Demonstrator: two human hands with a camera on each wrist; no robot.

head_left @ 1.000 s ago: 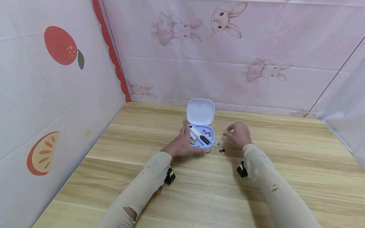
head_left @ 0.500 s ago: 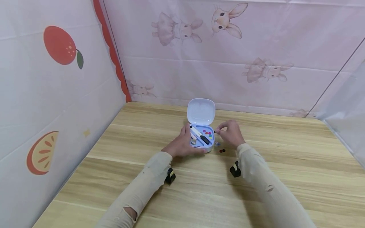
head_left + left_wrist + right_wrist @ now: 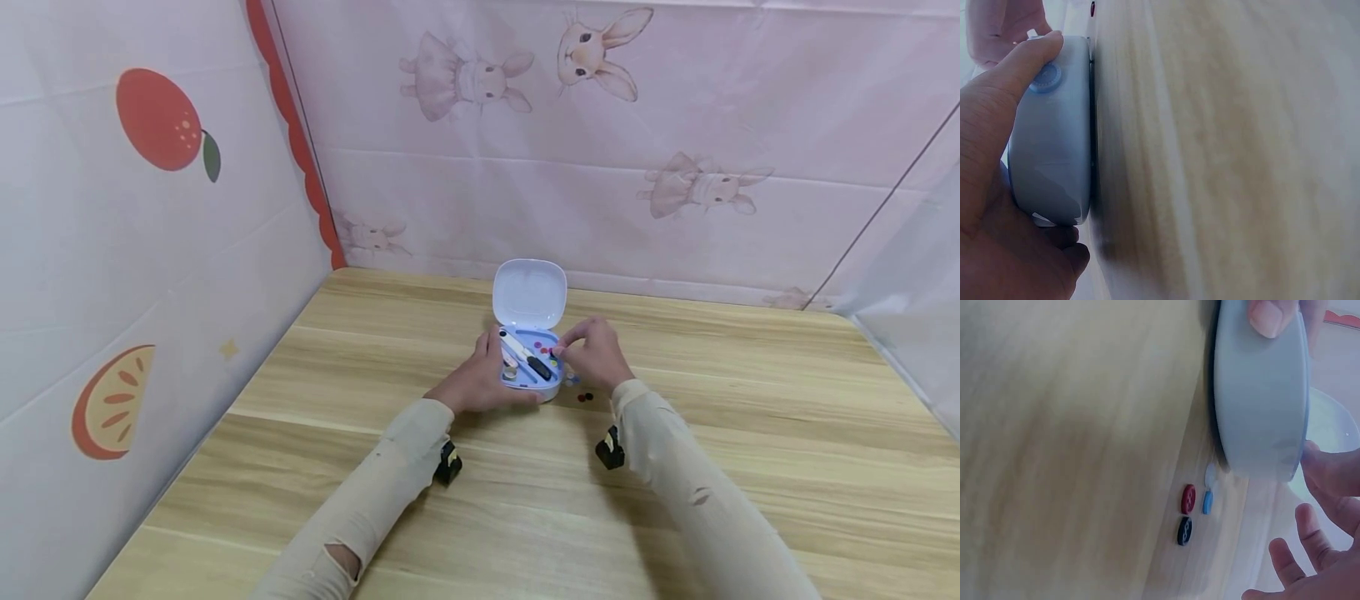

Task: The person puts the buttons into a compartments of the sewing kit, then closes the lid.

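Observation:
A small blue-and-white sewing box [image 3: 529, 293] stands on the table with its lid raised. My left hand [image 3: 476, 379] grips it from the left, the thumb lying along the front wall, as the left wrist view shows. Across its tray lies a black-and-white tool [image 3: 537, 367], and colourful buttons [image 3: 537, 344] fill the right compartment. Over that compartment, my right hand [image 3: 597, 354] pinches a black button [image 3: 552, 352] at the fingertips. In the right wrist view the right hand's fingertips [image 3: 1312, 447] are at the box rim; the box hides the pinched button.
Just right of the box, a red button [image 3: 1189, 499], a black button [image 3: 1184, 531], a blue button [image 3: 1208, 502] and a clear one [image 3: 1210, 475] lie on the wooden table [image 3: 525, 517]. Printed cloth walls [image 3: 450, 200] border the table's back and sides.
My right hand has moved left from the tabletop, carrying the black button over the box's right compartment. My left hand and the box have stayed in place.

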